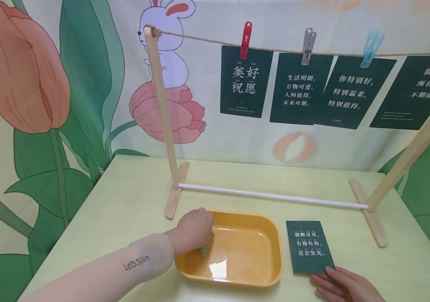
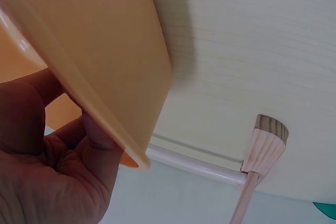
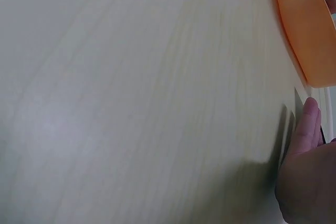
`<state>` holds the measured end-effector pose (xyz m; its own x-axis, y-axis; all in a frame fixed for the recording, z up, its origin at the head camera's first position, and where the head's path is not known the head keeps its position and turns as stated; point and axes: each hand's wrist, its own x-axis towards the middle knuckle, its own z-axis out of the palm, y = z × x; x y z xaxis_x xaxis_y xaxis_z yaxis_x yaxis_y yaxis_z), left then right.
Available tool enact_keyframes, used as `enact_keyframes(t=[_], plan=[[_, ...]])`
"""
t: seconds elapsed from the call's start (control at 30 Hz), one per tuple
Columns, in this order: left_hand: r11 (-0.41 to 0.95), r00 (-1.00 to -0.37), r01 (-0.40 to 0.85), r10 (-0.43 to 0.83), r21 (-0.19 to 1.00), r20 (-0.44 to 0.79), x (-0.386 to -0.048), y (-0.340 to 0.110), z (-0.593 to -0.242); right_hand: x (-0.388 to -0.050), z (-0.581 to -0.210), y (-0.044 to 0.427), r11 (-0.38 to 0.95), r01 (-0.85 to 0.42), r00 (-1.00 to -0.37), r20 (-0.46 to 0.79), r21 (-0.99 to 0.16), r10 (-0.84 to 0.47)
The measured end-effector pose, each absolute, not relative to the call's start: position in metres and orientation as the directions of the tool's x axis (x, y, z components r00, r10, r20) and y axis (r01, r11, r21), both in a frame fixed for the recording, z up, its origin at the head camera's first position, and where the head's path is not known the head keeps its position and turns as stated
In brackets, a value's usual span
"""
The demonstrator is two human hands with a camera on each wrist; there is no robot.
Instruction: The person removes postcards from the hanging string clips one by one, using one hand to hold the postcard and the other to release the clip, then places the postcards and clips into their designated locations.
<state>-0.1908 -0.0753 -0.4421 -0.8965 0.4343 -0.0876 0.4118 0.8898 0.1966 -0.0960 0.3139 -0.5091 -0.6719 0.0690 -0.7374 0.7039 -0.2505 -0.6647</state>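
My left hand (image 1: 194, 228) reaches over the left side of a yellow plastic tray (image 1: 279, 251), its fingers bent down inside. It pinches a green clothespin (image 1: 203, 249); only a small part of the clothespin shows below the fingers. In the left wrist view the hand (image 2: 68, 166) is beside the tray's rim (image 2: 100, 119), and the fingertips are hidden. At the tray's right, my right hand (image 1: 347, 285) pinches the lower right corner of a dark green card (image 1: 309, 262) with white Chinese writing. The right wrist view shows this hand (image 3: 310, 166) at its right edge.
A rope (image 1: 200, 40) runs between wooden posts (image 1: 162, 96) on feet joined by a white rod (image 1: 268, 194). Several similar cards hang from it by a red clothespin (image 1: 246, 40), a grey clothespin (image 1: 308, 46) and light blue clothespins (image 1: 371, 48). Behind is a printed backdrop (image 1: 207, 163).
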Motion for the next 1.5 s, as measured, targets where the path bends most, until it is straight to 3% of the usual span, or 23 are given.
enact_keyframes(t=[0.6,0.8,1.23,1.5], plan=[[0.873,-0.873,0.488,0.488,-0.014,0.008,-0.187,-0.074,-0.453,-0.092,-0.500,0.316,-0.362,0.748,-0.572,-0.817,-0.556,0.073],[0.873,-0.874,0.485,0.486,-0.052,0.014,-0.186,-0.073,-0.450,-0.088,-0.496,0.318,-0.430,0.727,-0.566,-0.822,-0.535,0.065],[0.892,-0.894,0.434,0.444,0.129,-0.066,-0.186,-0.078,-0.425,-0.075,-0.499,0.326,-0.476,0.679,-0.622,-0.783,-0.559,0.033],[0.890,-0.891,0.422,0.442,0.171,-0.104,-0.189,-0.083,-0.416,-0.074,-0.502,0.333,-0.462,0.670,-0.654,-0.756,-0.581,0.002]])
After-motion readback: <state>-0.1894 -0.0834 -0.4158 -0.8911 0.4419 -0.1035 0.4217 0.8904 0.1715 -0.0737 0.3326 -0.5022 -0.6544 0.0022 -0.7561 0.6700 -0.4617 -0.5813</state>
